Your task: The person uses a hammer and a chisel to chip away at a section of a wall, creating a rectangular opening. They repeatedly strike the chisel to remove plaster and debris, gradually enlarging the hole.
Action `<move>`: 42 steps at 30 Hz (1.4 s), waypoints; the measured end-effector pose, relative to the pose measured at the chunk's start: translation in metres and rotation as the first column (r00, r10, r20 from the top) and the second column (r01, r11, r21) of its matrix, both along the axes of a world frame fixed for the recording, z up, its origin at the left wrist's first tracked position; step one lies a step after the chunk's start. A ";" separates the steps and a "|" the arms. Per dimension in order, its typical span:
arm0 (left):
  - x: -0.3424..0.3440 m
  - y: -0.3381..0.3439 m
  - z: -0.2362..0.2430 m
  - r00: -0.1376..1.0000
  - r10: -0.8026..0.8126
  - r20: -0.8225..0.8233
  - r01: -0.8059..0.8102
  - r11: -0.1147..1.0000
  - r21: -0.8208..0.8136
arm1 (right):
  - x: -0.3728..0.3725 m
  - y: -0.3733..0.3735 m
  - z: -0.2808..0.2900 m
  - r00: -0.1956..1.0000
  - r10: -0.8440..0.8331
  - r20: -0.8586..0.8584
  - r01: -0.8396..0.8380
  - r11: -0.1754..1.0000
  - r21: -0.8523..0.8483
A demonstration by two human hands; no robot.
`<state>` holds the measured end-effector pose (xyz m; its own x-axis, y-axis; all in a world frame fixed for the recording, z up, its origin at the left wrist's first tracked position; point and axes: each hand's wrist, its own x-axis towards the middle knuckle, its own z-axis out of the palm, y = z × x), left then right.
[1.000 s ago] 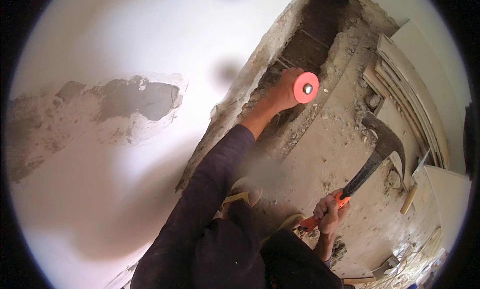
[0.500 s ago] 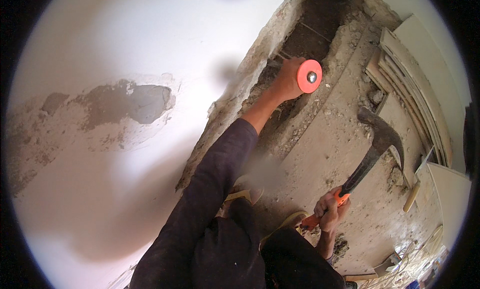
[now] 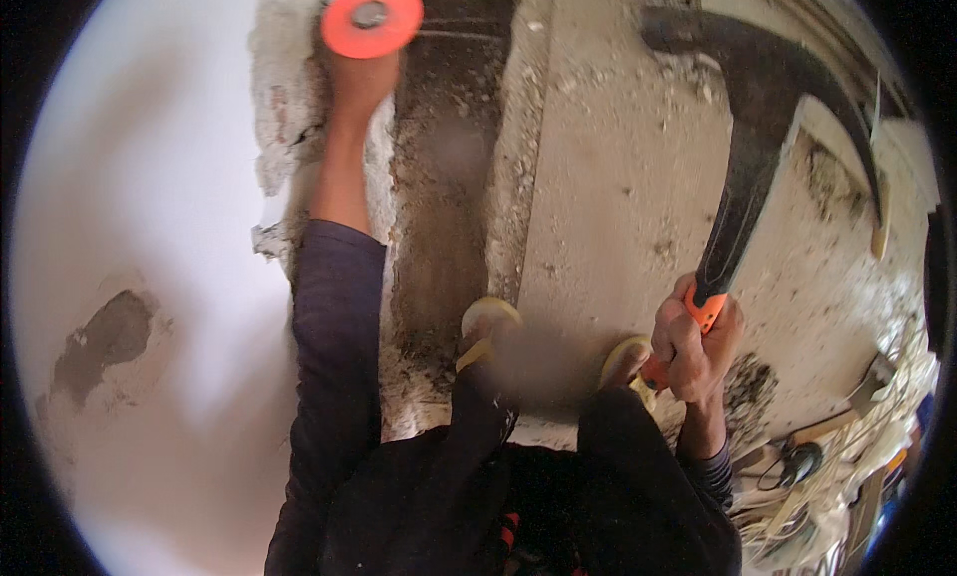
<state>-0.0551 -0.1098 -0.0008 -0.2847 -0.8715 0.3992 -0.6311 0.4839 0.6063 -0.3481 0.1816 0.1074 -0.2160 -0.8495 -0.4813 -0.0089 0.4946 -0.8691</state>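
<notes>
My left hand (image 3: 363, 83) reaches far forward along the broken foot of the wall. It is closed round a chisel, whose round orange hand guard (image 3: 397, 20) faces up with the metal striking end at its centre. The chisel's blade is hidden beneath the hand and guard. On the right, my right hand (image 3: 695, 349) grips the orange handle of a hammer (image 3: 740, 182). Its dark head has a blunt end to the left and a long curved claw to the right. The hammer is raised, and the chisel is well apart from it.
A long dug trench (image 3: 444, 177) runs beside the white wall (image 3: 179, 177), whose lower edge is chipped. My feet (image 3: 488, 322) stand at the trench's near end. Rubble (image 3: 753, 382) lies on the dusty floor (image 3: 608, 207). Tangled cables (image 3: 797, 516) and scraps sit at lower right.
The view has turned, so the trench now runs nearly straight ahead. My left hand and the chisel have shifted left to the wall's broken edge. The hammer appears higher and larger.
</notes>
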 end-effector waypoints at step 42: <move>-0.052 0.021 0.012 0.981 -0.004 -0.196 0.022 0.996 0.090 | 0.046 -0.046 -0.041 0.947 0.020 0.319 0.008 0.996 -0.086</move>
<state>-0.1074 -0.0887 0.0113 -0.2204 -0.9038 0.3669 -0.4901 0.4278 0.7595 -0.3023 0.1351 0.0667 -0.0575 -0.8912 -0.4499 0.2733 0.4194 -0.8657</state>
